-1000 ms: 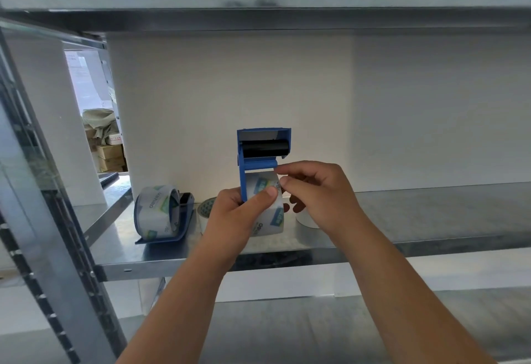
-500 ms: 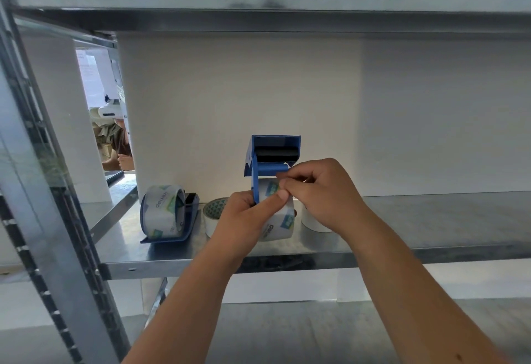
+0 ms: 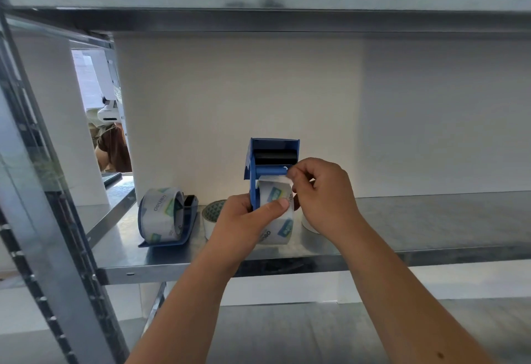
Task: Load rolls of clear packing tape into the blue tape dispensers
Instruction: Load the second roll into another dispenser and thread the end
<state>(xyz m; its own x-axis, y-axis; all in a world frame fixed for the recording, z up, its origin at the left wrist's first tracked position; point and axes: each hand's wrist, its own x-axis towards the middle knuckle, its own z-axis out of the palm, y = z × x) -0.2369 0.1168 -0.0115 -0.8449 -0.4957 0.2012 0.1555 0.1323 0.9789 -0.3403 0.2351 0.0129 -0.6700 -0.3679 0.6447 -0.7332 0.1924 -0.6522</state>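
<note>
I hold a blue tape dispenser (image 3: 273, 154) upright above the metal shelf (image 3: 416, 220), with a roll of clear packing tape (image 3: 277, 214) seated in it. My left hand (image 3: 244, 220) grips the dispenser and roll, thumb pressed on the roll's face. My right hand (image 3: 321, 194) pinches the tape's loose end at the top of the roll, just below the dispenser's black roller. To the left a second blue dispenser (image 3: 172, 220) lies on the shelf with a clear roll in it.
Two loose tape rolls sit on the shelf behind my hands: one patterned (image 3: 212, 214), one white (image 3: 309, 224), both partly hidden. A steel upright (image 3: 43, 220) stands at the left, a shelf overhead. A person (image 3: 112, 148) shows through the gap at left.
My right hand's fingers have shifted slightly right at the top of the roll, still pinching the tape end. The head camera has moved closer and a little right.
</note>
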